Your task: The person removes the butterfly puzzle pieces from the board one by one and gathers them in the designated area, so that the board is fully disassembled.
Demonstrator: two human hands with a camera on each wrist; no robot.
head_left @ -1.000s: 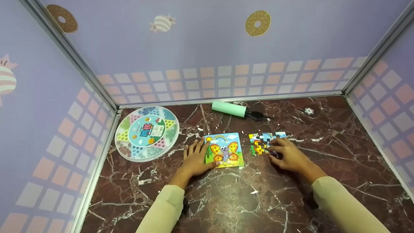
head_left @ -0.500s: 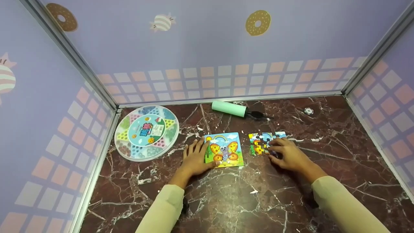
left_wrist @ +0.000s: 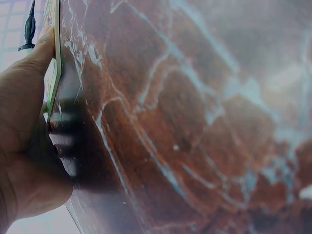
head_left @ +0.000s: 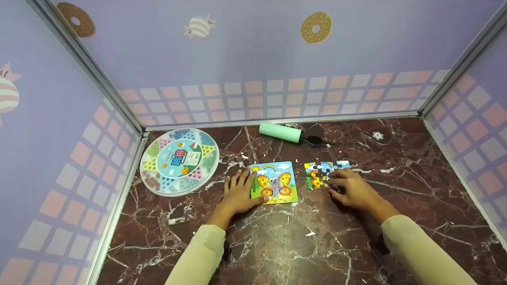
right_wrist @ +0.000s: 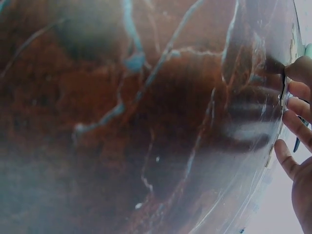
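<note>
One bare left hand (head_left: 239, 194), spread wide, touches a square butterfly-printed board (head_left: 279, 184) at left; the right hand (head_left: 351, 190) touches multicoloured jigsaw pieces (head_left: 315, 181), its grip unclear.

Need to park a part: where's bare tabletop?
Free: tabletop between left sleeve and right sleeve, bar white flecks; farther right, between that sleeve and the round chip. Crowded: middle, left hand on butterfly board, right hand at puzzle pieces; behind, green pump; left, round game box.

A round case (head_left: 180, 160) sits left while a mint-green pump (head_left: 280, 132) (black nozzle (head_left: 315, 140) pointing right) and small chip (head_left: 377, 135) lie near the back wall (head_left: 261, 55).
</note>
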